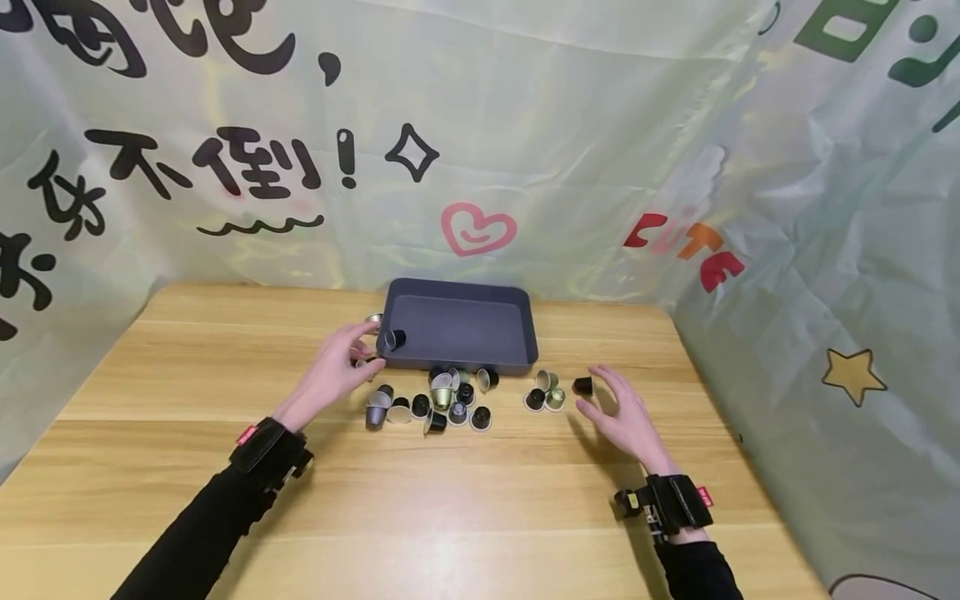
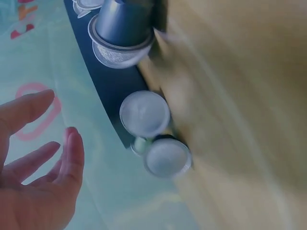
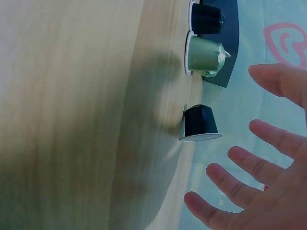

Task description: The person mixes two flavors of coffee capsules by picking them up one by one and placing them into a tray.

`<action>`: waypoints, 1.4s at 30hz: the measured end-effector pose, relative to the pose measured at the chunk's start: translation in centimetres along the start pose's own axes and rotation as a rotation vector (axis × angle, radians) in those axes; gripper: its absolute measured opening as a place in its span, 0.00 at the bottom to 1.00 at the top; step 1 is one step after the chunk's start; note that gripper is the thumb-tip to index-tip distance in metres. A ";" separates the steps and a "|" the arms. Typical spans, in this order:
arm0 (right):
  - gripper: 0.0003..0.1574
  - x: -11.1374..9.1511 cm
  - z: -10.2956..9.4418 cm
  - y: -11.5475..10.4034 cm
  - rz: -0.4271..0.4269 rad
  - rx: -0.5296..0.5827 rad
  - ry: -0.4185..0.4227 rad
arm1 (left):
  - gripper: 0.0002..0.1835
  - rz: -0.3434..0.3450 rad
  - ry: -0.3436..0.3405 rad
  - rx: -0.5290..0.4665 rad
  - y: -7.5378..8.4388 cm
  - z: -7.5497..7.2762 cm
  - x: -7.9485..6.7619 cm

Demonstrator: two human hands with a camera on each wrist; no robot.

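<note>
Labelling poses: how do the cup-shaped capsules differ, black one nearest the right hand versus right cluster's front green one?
The black capsule lies on its side; the green capsule stands rim-down. The black capsule sits apart; the green capsule sits clustered. Both have pale rims.

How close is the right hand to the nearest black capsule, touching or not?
Apart. The right wrist view shows backdrop between the right hand and the black capsule.

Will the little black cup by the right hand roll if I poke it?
The black cup seems to lie on its side, so it would probably roll. It widens toward one end, so likely in a curve. It looks small, so it's probably light.
</note>
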State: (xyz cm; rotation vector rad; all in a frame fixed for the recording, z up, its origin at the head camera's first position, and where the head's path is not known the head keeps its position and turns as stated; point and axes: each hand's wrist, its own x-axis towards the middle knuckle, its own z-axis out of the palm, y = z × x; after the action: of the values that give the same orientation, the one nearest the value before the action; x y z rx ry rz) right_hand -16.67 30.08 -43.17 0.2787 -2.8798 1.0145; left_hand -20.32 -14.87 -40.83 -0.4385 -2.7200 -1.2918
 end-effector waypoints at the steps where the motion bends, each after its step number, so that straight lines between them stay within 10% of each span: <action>1: 0.42 0.1 0.1 0.0 -0.005 -0.005 0.000 | 0.35 0.000 0.017 -0.001 -0.3 -0.2 -0.5; 13: 0.41 1.2 0.5 0.3 -0.058 -0.071 -0.003 | 0.38 -0.087 0.006 0.079 -3.4 -2.7 -4.9; 42: 0.31 2.9 1.2 0.9 -0.136 -0.228 0.005 | 0.47 -0.114 -0.028 0.167 -4.5 -3.2 -5.6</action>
State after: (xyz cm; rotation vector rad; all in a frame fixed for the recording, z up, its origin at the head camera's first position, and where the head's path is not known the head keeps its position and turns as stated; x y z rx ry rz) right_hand -19.74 29.62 -44.30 0.4462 -2.8894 0.6565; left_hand -16.43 -21.22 -43.30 -0.2908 -2.8840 -1.0776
